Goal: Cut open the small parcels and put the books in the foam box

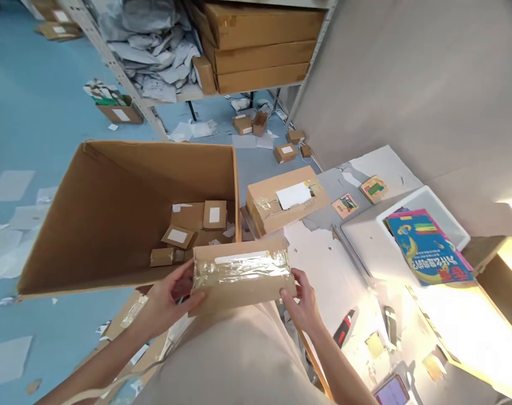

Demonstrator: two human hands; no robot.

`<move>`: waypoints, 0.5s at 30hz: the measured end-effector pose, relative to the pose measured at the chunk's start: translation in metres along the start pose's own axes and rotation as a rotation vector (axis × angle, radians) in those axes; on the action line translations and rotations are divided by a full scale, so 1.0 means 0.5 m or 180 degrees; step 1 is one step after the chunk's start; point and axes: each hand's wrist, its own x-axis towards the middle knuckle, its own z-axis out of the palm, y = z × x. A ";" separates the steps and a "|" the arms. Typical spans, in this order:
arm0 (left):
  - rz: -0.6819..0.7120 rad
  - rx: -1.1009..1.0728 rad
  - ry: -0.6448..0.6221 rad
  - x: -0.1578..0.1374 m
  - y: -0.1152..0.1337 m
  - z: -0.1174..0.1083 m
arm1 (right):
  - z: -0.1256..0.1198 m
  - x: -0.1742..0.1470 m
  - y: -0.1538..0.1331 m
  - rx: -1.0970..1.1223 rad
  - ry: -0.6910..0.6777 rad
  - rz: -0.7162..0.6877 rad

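A taped cardboard box (239, 295) with a white label strip is held in front of my body. My left hand (171, 301) grips its left end, thumb along the near edge. At its right end my right hand (302, 298) is closed round the corner. Just beyond and to the left stands a large open carton (125, 149), with several small labelled boxes (178, 236) lying in its bottom. Another taped box (287, 202) with a white label rests on the table corner, ahead and to the right.
On the table (315, 264) lie a red-and-black utility knife (344, 329), a dark cutter (390, 326) and a phone (391, 391). A white bin (445, 216) holds colourful books (429, 247). Beyond, a metal shelf (167, 95) carries grey bags and cartons. Paper scraps litter the blue floor.
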 end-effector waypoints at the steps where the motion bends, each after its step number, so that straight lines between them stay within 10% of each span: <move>1: -0.0007 0.0063 -0.0160 -0.004 0.003 0.034 | -0.033 -0.019 0.018 0.0014 0.0086 0.0050; 6: 0.0012 0.0180 -0.1019 0.016 0.010 0.194 | -0.190 -0.021 0.124 0.0109 0.0435 0.0138; 15: -0.0064 -0.0922 -0.1611 0.129 0.009 0.433 | -0.346 0.208 0.208 0.0263 0.0575 0.0044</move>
